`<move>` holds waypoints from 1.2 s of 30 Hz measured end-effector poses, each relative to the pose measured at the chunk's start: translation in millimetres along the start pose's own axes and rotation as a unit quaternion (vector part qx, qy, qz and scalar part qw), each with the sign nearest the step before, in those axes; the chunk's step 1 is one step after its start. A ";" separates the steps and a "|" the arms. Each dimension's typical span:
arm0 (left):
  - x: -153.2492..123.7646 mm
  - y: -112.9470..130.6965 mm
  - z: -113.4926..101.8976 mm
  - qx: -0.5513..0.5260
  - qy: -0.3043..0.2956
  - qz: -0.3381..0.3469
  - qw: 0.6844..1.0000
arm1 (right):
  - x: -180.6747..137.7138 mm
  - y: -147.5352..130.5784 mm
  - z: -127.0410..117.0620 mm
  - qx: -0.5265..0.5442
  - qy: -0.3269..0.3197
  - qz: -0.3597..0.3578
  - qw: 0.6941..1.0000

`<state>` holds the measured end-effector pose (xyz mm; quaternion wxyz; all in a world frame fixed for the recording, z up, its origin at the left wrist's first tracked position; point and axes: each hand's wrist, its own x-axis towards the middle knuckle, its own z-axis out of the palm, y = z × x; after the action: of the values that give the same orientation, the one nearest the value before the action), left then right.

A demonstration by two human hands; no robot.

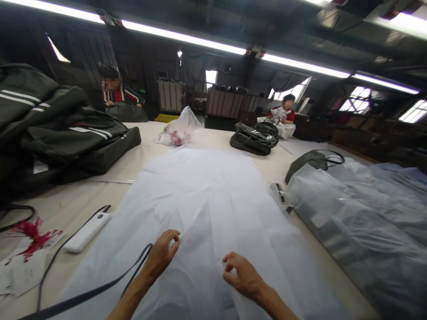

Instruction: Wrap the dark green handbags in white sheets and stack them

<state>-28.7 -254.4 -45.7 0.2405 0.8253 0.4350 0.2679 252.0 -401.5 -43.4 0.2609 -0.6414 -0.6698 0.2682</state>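
A large, thin white translucent plastic bag (pixel 207 186) lies spread lengthwise on the table in front of me, with creases running away from my hands. My left hand (pixel 164 250) has its fingers curled and pinches the plastic at the left. To the right, my right hand (pixel 243 272) grips another part of the same plastic between thumb and fingers. A fold rises in the sheet between both hands. A dark strap (pixel 96 291) loops up from the lower left to beside my left wrist.
Dark bags with white stripes (pixel 76 138) pile up at left, near a white power bank (pixel 87 232) and red-stringed tags (pixel 28 271). Plastic-wrapped bags (pixel 360 222) line the right. Farther back are a clear bag (pixel 180 129), black bags (pixel 255 138) and two people.
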 end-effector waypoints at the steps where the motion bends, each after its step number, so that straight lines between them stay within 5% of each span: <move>1: 0.7 2.1 -1.8 -0.026 -0.008 -0.002 1.000 | 0.8 2.0 7.9 -0.010 -0.019 -0.015 1.000; 3: 2.5 7.2 -4.6 -0.056 -0.033 -0.015 0.998 | 4.2 8.6 20.2 -0.020 -0.033 -0.034 0.999; 8: 7.2 21.9 -3.4 -0.082 -0.102 -0.050 0.990 | 24.3 41.3 42.2 -0.093 0.068 -0.080 0.990; 16: 15.1 42.9 39.4 -0.036 -0.206 0.034 0.977 | 29.2 79.9 102.8 -0.198 0.046 -0.113 0.973; 26: 22.3 50.4 74.1 -0.018 -0.310 -0.087 0.947 | 28.9 69.5 98.4 -0.196 0.070 -0.108 0.972; 36: -8.5 39.7 119.8 0.068 -0.335 -0.047 0.939 | 26.5 71.3 98.8 -0.195 0.050 -0.102 0.974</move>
<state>68.7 -301.3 -111.3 0.3280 0.8601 0.3851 -0.0660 233.7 -375.1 -163.8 0.1895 -0.6207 -0.7574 0.0718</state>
